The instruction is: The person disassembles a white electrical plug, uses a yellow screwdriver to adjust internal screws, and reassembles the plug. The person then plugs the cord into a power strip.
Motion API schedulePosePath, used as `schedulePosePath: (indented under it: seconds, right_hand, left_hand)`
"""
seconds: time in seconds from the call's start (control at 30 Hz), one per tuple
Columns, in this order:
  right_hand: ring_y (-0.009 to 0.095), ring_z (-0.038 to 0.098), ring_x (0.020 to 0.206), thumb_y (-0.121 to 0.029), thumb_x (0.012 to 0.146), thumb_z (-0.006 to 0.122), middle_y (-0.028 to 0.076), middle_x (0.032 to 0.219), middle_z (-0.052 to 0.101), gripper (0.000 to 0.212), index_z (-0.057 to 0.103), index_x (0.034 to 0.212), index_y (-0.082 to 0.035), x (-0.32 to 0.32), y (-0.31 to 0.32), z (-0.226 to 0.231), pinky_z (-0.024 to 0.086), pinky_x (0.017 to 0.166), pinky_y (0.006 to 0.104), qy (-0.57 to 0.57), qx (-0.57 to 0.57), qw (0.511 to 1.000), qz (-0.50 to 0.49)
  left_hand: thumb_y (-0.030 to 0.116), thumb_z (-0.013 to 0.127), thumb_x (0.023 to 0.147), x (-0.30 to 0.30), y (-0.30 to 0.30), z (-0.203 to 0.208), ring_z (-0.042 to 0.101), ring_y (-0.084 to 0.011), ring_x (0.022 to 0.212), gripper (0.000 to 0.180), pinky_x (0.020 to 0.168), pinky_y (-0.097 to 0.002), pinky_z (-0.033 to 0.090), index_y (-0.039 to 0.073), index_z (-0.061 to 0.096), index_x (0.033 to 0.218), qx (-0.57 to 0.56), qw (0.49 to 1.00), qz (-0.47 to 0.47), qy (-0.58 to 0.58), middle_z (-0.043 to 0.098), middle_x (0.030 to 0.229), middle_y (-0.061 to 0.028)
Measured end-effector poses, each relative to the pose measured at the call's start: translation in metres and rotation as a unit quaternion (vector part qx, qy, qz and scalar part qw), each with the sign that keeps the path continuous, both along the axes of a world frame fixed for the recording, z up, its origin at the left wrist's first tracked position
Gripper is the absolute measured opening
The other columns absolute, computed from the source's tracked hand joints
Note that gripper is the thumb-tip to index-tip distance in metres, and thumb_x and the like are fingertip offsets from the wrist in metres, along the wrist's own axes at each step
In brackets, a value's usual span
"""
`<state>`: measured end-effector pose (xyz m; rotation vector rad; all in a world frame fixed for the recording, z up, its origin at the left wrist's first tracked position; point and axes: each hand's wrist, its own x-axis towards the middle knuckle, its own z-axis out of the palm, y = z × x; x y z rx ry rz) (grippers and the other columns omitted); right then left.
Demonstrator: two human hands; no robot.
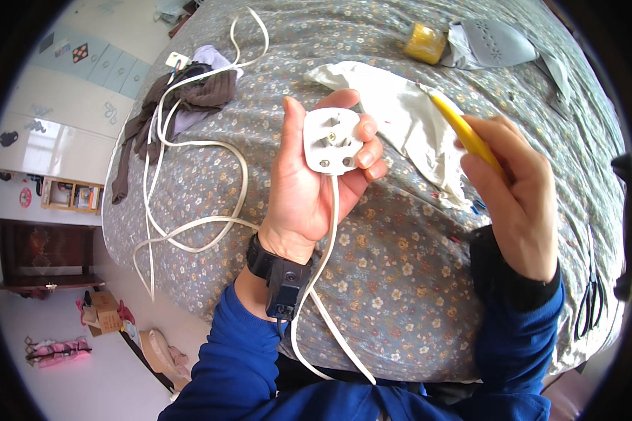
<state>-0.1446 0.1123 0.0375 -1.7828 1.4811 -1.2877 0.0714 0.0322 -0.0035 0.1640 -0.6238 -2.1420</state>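
Note:
My left hand (298, 193), palm up, is closed around a white plug (316, 146). The plug's face with its pins and screws is turned up toward me. A white cord (334, 200) leaves its lower edge and runs down past my left wrist. To the right, my right hand (521, 186) grips a slim yellow tool (463, 130), apart from the plug. The tool slants up and left; its working tip cannot be made out, so its exact kind is unclear. A white cloth (393, 102) lies on the bed behind both hands.
Loops of white cable (244, 175) spread over the flowered bedspread (386, 281) at left, beside dark crumpled clothing (207, 95). Far right are a yellow tape roll (425, 43) and a grey perforated item (495, 43). Black-handled scissors (592, 302) lie near the right edge.

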Motion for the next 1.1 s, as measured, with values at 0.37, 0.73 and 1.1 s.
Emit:
schedulePosePath:
  seconds: [0.37,0.73,1.1]
  right_hand:
    - [0.022,0.066,0.074,0.001,0.081,0.063,0.014,0.087,0.066,0.023,0.066,0.103,0.002,0.023,0.014,0.007,0.049,0.068,0.0292,0.067,-0.048,0.995,0.060]
    - [0.021,0.069,0.076,0.005,0.077,0.072,0.013,0.091,0.067,0.022,0.071,0.098,0.000,0.031,0.014,0.004,0.053,0.064,0.0277,0.100,-0.140,0.983,0.061]
    - [0.022,0.069,0.075,0.005,0.075,0.072,0.013,0.088,0.067,0.023,0.071,0.097,0.000,0.033,0.016,0.005,0.053,0.063,0.0283,0.111,-0.144,0.982,0.054]
  left_hand:
    - [0.061,0.036,0.101,0.003,0.001,-0.001,0.053,-0.0174,0.080,0.062,0.072,-0.0320,0.045,0.009,0.057,0.128,-0.057,0.992,0.073,-0.081,0.056,0.096,-0.0093]
    - [0.065,0.033,0.100,0.000,0.005,0.000,0.053,-0.0163,0.078,0.063,0.071,-0.0318,0.044,0.012,0.055,0.125,-0.125,0.980,0.101,-0.121,0.056,0.094,-0.0072]
    - [0.066,0.032,0.099,-0.001,0.004,-0.001,0.053,-0.0165,0.078,0.064,0.070,-0.0316,0.044,0.011,0.054,0.123,-0.157,0.973,0.110,-0.133,0.056,0.094,-0.0075]
